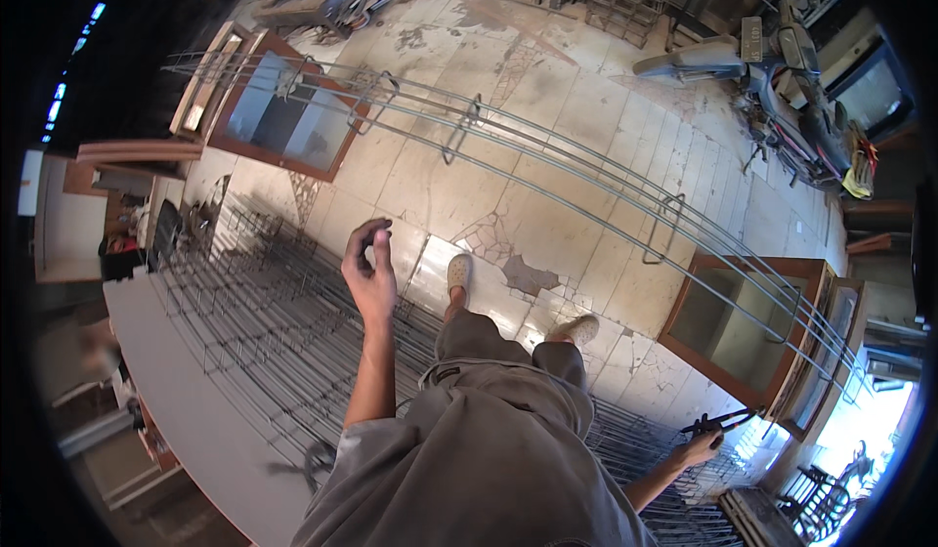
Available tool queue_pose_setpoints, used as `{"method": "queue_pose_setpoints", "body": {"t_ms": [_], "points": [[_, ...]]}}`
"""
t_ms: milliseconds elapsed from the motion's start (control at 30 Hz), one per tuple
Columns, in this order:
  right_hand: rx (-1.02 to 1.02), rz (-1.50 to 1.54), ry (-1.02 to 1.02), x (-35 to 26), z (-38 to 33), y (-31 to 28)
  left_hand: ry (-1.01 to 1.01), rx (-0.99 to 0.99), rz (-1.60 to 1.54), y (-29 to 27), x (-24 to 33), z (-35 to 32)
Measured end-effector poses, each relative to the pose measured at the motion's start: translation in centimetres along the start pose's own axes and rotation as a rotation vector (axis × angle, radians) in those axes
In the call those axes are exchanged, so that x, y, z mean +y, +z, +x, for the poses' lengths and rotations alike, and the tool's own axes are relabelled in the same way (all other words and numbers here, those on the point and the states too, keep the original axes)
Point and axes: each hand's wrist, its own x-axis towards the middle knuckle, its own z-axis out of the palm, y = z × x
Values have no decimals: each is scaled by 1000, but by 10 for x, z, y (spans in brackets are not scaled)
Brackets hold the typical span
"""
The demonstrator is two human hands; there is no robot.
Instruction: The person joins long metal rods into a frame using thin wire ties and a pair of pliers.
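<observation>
Rebar cage (547, 161) spans two wooden stands (743, 327) above cracked tiled floor (586, 88).

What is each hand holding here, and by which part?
The right hand grips dark pincers by the handle ends. The left hand is raised with pinched fingers; anything between them is too small to tell.

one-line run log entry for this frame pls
left hand: raised, fingers pinched, holding nothing visible | right hand: grips pliers-like tool | ahead: long rebar cage across two wooden frames | floor: stacked rebar cages
</observation>
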Motion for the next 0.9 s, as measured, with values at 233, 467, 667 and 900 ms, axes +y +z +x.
{"method": "queue_pose_setpoints", "body": {"t_ms": [233, 467, 667, 900], "points": [[-527, 763, 144, -125, -241, 98, 463, -504, 167, 14, -26, 141], [-1081, -126, -450, -226, -299, 167, 718, -939, 259, 24, -16, 209], [-1505, -151, -563, -255, -338, 256, 713, -961, 229, 45, -3, 269], [-1371, -196, -559, -253, -390, 260, 728, -1486, 420, 81, -12, 303]]}}
